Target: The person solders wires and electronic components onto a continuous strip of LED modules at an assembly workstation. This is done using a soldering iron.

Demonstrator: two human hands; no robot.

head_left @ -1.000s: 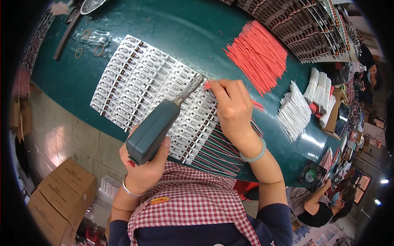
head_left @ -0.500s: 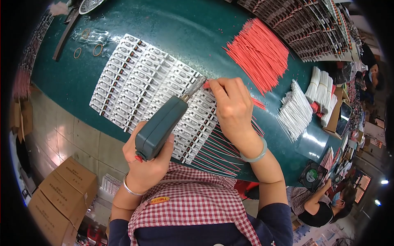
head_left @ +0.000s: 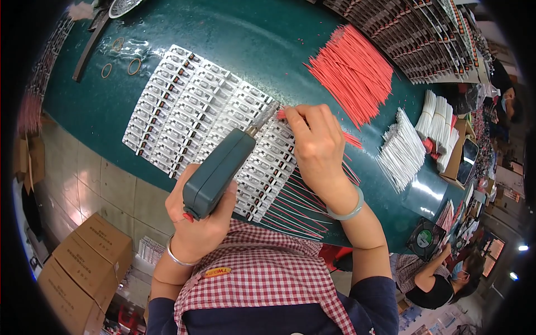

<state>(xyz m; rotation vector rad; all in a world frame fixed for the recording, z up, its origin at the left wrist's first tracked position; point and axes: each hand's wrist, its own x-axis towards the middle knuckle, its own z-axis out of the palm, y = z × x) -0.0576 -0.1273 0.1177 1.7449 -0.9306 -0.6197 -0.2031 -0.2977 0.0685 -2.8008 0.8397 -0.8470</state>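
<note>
Head view, worktop (head_left: 251, 50): green and glossy, spreading under everything being handled.
Panel of white modules (head_left: 198, 106): lies flat in rows at the middle of the worktop, below the metal tip.
Red wire heap (head_left: 354, 75): loose, beyond the right hand, well apart from the panel.
Trailing wires (head_left: 290, 209): red and white, fanning out from the panel's lower right edge.
Left hand (head_left: 195, 234): fingers wrapped around the tool's handle, grasping it.
Right hand (head_left: 319, 139): fingers pinched around a small bundle of red wires at the panel's upper right corner.
Gun-shaped tool (head_left: 218, 173): dark green, slanting above the panel, pointing toward the right fingertips.
White wire heap (head_left: 401, 151): right of the right hand, near tied white bundles (head_left: 434, 120).
Red wires (head_left: 281, 114): ends poking out just beside the metal tip.
Metal tip (head_left: 266, 117): near those ends; whether it touches them, I cannot tell.
</note>
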